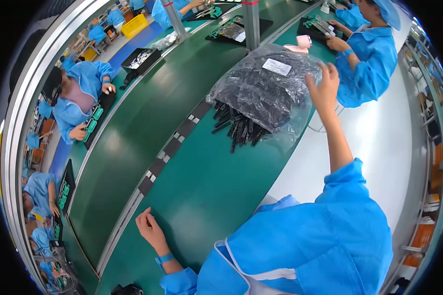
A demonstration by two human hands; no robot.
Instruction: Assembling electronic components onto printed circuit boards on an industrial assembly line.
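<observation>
Bag (pixel 253 81) of black parts (pixel 240 129) lies between right hand (pixel 325 92), fingers apart, and metal post (pixel 251 27); left hand (pixel 153 233), fingers half-curled, slightly apart, is over green bench (pixel 206 179)

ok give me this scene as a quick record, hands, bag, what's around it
left hand: fingers bent, nothing visible in it, over the near part of the green table; the hand
right hand: fingers spread, at the bag's right side; contact unclear
bag: clear plastic bag, on the table, white label on top
contents: black parts, many elongated, poking out at the bag's near end
beyond bag: pink object, kind unclear
upper right: co-worker in blue, handling a flat piece
</observation>
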